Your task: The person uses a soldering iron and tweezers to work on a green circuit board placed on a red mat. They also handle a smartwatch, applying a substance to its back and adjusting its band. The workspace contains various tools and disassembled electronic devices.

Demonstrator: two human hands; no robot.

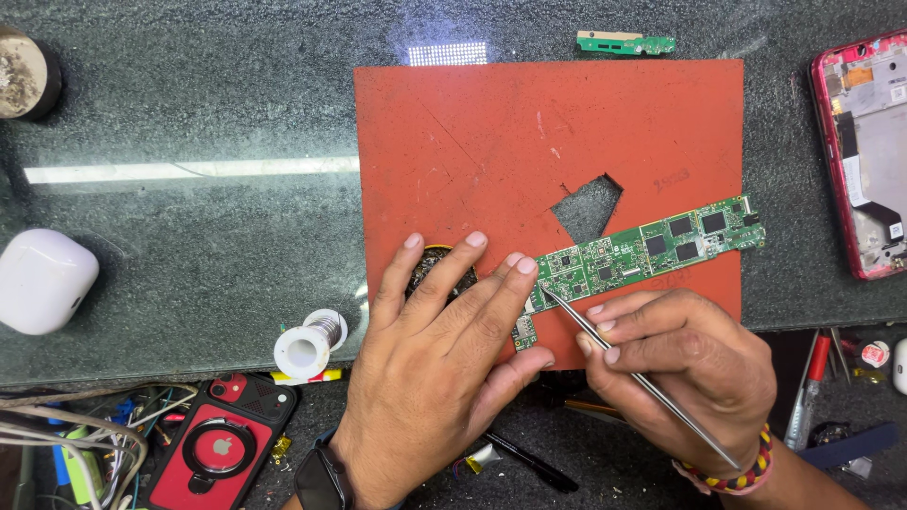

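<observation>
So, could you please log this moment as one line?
left hand: pins green circuit board | right hand: holds tweezers, tip on board | under: red mat

two circuit boards [652, 247], two phones [222, 444], one red mat [491, 132], one solder spool [310, 342]

left hand [444, 331]: flat, fingers spread | right hand [685, 364]: fingers pinched, knuckles up

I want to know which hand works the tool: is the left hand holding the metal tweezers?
No, the right hand holds the metal tweezers, while the left hand lies flat, pressing the green circuit board.
</observation>
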